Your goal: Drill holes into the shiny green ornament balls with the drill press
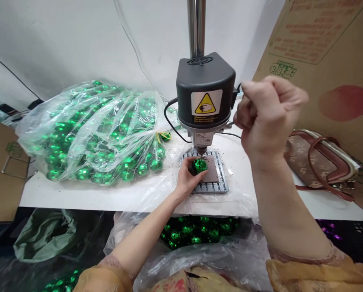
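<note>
My left hand is closed round a shiny green ball, pressing it on a brownish square plate on the base of a bench drill press. The drill bit comes down to the top of the ball; whether it is inside the ball I cannot tell. On the right of the black motor housing, my right hand is raised in a fist round what looks like the feed lever, mostly hidden by the fingers. Dark shavings lie around the base.
A big clear bag of green balls lies on the white table at left. Below the table edge, an open plastic bag holds more green balls. A brown handbag and tall cardboard box stand at right.
</note>
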Tool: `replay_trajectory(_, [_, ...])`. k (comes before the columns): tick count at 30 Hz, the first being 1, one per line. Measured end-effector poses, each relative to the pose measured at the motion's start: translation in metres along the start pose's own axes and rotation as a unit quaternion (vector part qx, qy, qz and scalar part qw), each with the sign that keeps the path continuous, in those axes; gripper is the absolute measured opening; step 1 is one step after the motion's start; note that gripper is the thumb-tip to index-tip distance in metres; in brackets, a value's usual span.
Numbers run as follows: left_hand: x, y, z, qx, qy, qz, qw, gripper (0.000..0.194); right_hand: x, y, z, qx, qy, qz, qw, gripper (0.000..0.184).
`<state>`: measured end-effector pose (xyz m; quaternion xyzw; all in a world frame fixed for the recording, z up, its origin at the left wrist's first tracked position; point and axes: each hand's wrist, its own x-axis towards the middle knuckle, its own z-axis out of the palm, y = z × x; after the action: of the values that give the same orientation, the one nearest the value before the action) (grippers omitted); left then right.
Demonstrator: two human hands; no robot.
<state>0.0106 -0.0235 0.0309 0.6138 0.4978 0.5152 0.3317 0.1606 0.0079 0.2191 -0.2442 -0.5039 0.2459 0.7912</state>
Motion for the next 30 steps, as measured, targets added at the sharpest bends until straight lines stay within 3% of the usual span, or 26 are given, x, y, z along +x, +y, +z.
replay_trajectory(2, [-0.019, 0.014, -0.012, 0.059, 0.003, 0.046, 0.997, 0.044, 0.011, -0.002, 0.004, 0.007, -0.007, 0.026, 1.000, 0.040])
replay_trajectory(3, [-0.032, 0.019, -0.021, 0.079, -0.021, 0.077, 0.994, 0.043, 0.013, -0.002, 0.005, 0.012, -0.008, 0.024, 1.000, 0.040])
replay_trajectory(5, [-0.064, 0.022, -0.040, 0.105, -0.124, 0.146, 0.976, 0.046, 0.014, 0.000, 0.004, 0.010, -0.015, 0.014, 1.000, 0.041])
replay_trajectory(8, [-0.120, 0.010, -0.068, 0.201, -0.304, 0.216, 0.906, 0.048, 0.013, 0.001, 0.003, 0.001, -0.017, 0.002, 1.000, 0.043])
replay_trajectory(10, [-0.151, -0.003, -0.083, 0.308, -0.377, 0.218, 0.846, 0.044, 0.013, 0.001, 0.003, 0.004, -0.015, 0.002, 1.000, 0.043])
replay_trajectory(12, [-0.169, -0.013, -0.094, 0.362, -0.398, 0.212, 0.816, 0.045, 0.013, 0.001, 0.003, 0.008, -0.011, 0.003, 1.000, 0.042])
replay_trajectory(14, [-0.166, -0.014, -0.101, 0.333, -0.359, 0.239, 0.839, 0.044, 0.013, 0.001, 0.003, 0.015, -0.003, -0.005, 1.000, 0.040])
replay_trajectory(17, [-0.119, -0.008, -0.106, 0.238, -0.217, 0.290, 0.901, 0.038, 0.012, 0.003, 0.002, 0.019, -0.003, -0.002, 1.000, 0.039])
replay_trajectory(20, [-0.031, -0.007, -0.104, 0.214, -0.093, 0.223, 0.947, 0.029, 0.009, 0.002, 0.001, 0.012, -0.008, 0.003, 1.000, 0.039])
replay_trajectory(24, [0.091, -0.022, -0.095, 0.138, -0.022, 0.014, 0.990, 0.021, 0.005, 0.000, 0.001, -0.004, -0.006, 0.007, 1.000, 0.040])
replay_trajectory(27, [0.146, -0.037, -0.087, 0.095, 0.012, -0.006, 0.995, 0.018, 0.004, -0.001, 0.001, -0.016, 0.003, 0.018, 1.000, 0.041])
replay_trajectory(30, [0.170, -0.045, -0.083, 0.036, 0.048, 0.005, 0.998, 0.015, 0.003, 0.001, 0.000, -0.025, 0.001, 0.023, 0.999, 0.042])
